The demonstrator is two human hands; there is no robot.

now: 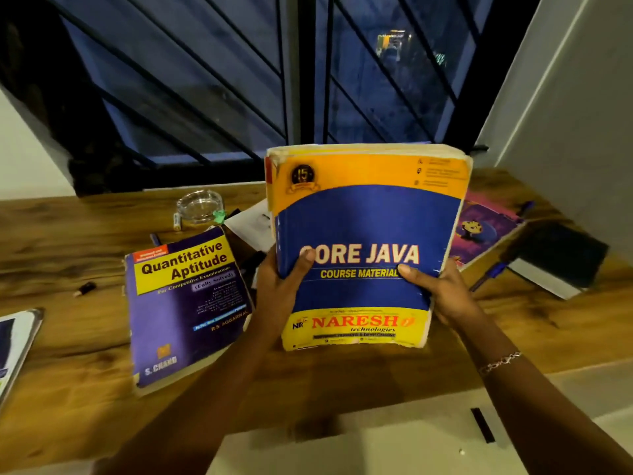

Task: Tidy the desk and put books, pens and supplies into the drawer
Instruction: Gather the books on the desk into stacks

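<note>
Both hands, left hand (281, 286) and right hand (442, 296), had fingers clamped on the fat Core Java book (363, 241) — worn cover could've slipped, landing on the counter (85, 241).

Both hands, left (279, 286) and right (442, 296), raised, thumbs forward, clamped closed.

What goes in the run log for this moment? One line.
step: lifting book | held: Core Java book | left hand: gripping | right hand: gripping | on desk: Quantitative Aptitude book

Five books: Core Java book (363, 241), Quantitative Aptitude book (186, 303), purple book (486, 228), black book (558, 258), left-edge book (13, 341); one glass ashtray (199, 205); two hands.
</note>
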